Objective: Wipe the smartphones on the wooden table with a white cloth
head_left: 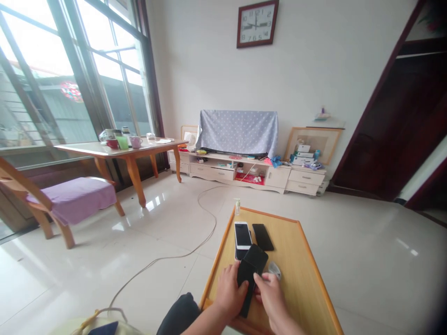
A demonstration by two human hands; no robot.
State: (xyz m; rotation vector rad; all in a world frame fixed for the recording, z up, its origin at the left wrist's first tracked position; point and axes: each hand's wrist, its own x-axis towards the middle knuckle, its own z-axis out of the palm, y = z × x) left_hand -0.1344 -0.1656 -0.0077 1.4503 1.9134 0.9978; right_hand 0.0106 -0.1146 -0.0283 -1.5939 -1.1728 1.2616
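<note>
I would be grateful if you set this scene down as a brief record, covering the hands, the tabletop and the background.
Left hand: holds a black flat item, thumb on top
Right hand: at that item's right edge; grip unclear
Surface: wooden table
Beyond the hands: white phone, with a dark phone-shaped item to its right
Far left corner: small pump bottle
Beside right hand: silvery item, too blurred to identify
Background: polka-dot cloth over a cabinet; wall clock

Black phone (256, 255), white-dotted grey-blue cloth (239, 130)
</note>
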